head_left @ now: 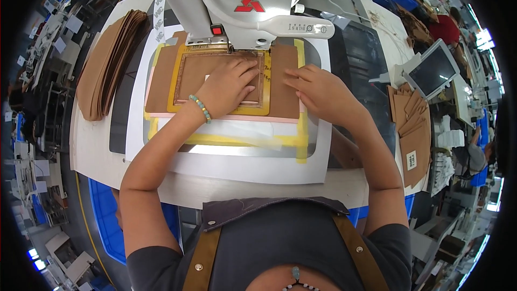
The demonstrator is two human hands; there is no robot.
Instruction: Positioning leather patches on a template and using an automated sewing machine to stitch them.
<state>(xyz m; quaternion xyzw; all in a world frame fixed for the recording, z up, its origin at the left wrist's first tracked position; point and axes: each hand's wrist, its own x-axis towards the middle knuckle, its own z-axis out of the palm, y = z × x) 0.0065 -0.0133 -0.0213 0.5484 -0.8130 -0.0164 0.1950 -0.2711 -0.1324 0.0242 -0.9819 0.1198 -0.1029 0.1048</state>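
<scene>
My left hand [230,89] lies flat on a yellow rectangular template frame [245,110], its fingers stretched toward the sewing machine's [237,0] needle area. Through the frame's window shows brown sheet material [196,67], leather-like, with a small white patch partly under my hand. A wider brown panel [160,86] sits beneath the frame, edged with pink and yellow tape on a white sheet [226,164]. At the panel's right side rests my right hand [322,92], fingers loosely extended and fingertips at the brown surface. The spot under the machine head is partly hidden.
A thick stack of brown panels [110,64] stands at the left of the table. On the right are a tilted screen [432,69] and more brown pieces [414,140], one with a white label. A blue bin [110,221] sits below the table's left front edge.
</scene>
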